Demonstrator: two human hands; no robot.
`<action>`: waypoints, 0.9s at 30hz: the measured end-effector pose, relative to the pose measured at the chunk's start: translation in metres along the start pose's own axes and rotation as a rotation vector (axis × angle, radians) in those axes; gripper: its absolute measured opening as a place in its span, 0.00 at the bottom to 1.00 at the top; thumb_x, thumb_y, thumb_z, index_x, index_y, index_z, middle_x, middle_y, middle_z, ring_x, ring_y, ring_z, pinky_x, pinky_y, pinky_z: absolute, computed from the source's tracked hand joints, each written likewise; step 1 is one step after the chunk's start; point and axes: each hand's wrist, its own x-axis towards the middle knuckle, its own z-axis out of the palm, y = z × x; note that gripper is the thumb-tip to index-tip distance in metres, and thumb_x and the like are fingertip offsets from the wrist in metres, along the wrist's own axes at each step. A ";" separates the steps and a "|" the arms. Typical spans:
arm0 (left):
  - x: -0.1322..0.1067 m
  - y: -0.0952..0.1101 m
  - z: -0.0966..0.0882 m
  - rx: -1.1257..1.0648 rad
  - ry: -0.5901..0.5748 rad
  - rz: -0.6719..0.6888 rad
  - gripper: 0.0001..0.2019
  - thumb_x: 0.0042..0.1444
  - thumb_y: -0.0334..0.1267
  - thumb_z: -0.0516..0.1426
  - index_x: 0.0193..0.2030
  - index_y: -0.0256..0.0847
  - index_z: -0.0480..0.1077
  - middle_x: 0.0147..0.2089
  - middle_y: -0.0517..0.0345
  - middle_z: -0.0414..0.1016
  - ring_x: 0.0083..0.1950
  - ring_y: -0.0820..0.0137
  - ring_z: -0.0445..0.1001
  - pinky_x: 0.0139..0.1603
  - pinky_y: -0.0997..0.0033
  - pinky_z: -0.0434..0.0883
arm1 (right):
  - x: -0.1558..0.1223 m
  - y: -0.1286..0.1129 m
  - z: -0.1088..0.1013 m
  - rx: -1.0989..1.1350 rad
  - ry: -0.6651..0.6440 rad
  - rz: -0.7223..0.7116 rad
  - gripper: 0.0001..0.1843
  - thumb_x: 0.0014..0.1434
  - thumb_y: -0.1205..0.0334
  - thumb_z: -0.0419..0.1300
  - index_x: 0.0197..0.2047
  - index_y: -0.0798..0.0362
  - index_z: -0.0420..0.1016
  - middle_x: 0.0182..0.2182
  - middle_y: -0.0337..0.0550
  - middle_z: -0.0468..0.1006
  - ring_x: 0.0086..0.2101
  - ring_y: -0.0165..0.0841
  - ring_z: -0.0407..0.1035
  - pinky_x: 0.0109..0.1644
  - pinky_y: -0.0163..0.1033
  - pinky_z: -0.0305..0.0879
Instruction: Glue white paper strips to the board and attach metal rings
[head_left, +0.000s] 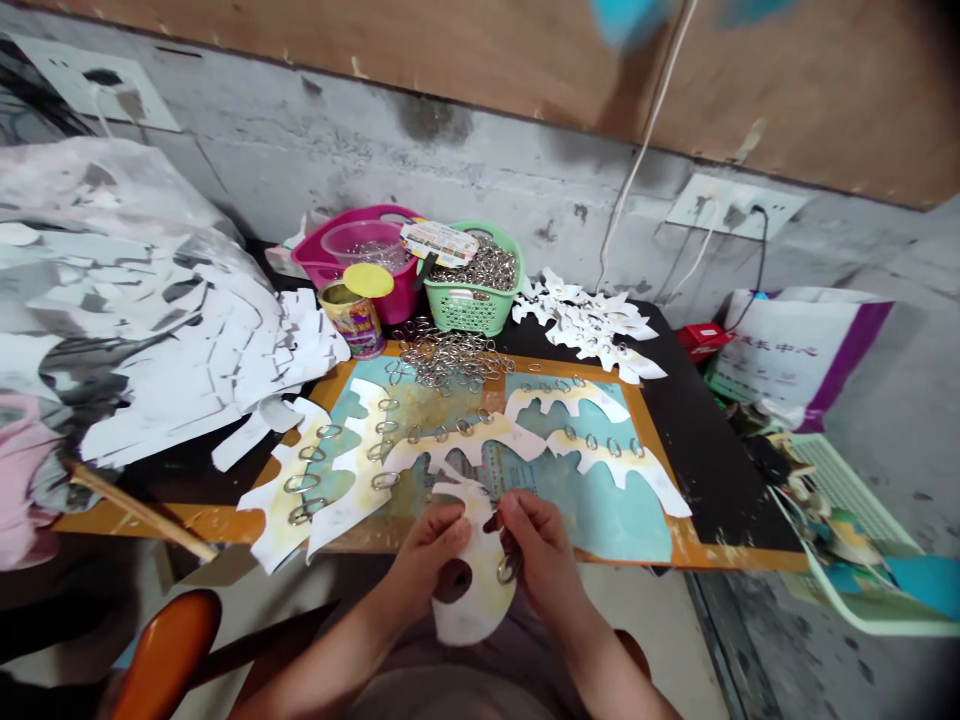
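My hands hold a white paper cut-out (480, 610) with a round hole, low in the middle of the view. My left hand (427, 555) pinches its left side. My right hand (534, 552) grips a small metal ring (507, 568) at the cut-out's edge. Beyond them, several similar cream-and-white cut-outs (367, 470) with rings threaded along their edges lie on a printed teal and gold board (585, 510). A heap of loose metal rings (442, 355) sits at the board's far edge.
A green plastic basket of rings (472, 310), a pink basket (352, 265) and a can (354, 322) stand at the back. White paper scraps (172, 330) pile up on the left, more cut-outs (589, 320) lie on the right, and an orange chair back (165, 650) is near me.
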 end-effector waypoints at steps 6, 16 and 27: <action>-0.004 0.002 0.001 0.145 -0.120 -0.021 0.20 0.40 0.42 0.72 0.39 0.37 0.78 0.34 0.51 0.81 0.33 0.66 0.78 0.36 0.70 0.75 | 0.003 -0.011 -0.007 -0.143 0.074 -0.111 0.26 0.64 0.42 0.58 0.25 0.54 0.68 0.19 0.33 0.60 0.22 0.25 0.53 0.25 0.32 0.50; -0.002 0.001 0.012 0.068 0.073 0.020 0.26 0.44 0.38 0.73 0.51 0.36 0.76 0.40 0.50 0.82 0.36 0.68 0.79 0.39 0.72 0.75 | -0.017 -0.008 -0.025 -0.014 0.024 -0.125 0.12 0.59 0.55 0.67 0.42 0.48 0.70 0.33 0.39 0.75 0.32 0.31 0.68 0.34 0.34 0.65; -0.007 -0.006 0.022 0.127 0.187 0.164 0.25 0.44 0.39 0.73 0.49 0.37 0.74 0.44 0.50 0.82 0.37 0.67 0.79 0.38 0.73 0.76 | -0.024 -0.006 -0.021 -0.471 0.158 -0.260 0.07 0.62 0.58 0.62 0.42 0.49 0.80 0.41 0.47 0.79 0.39 0.37 0.73 0.40 0.38 0.72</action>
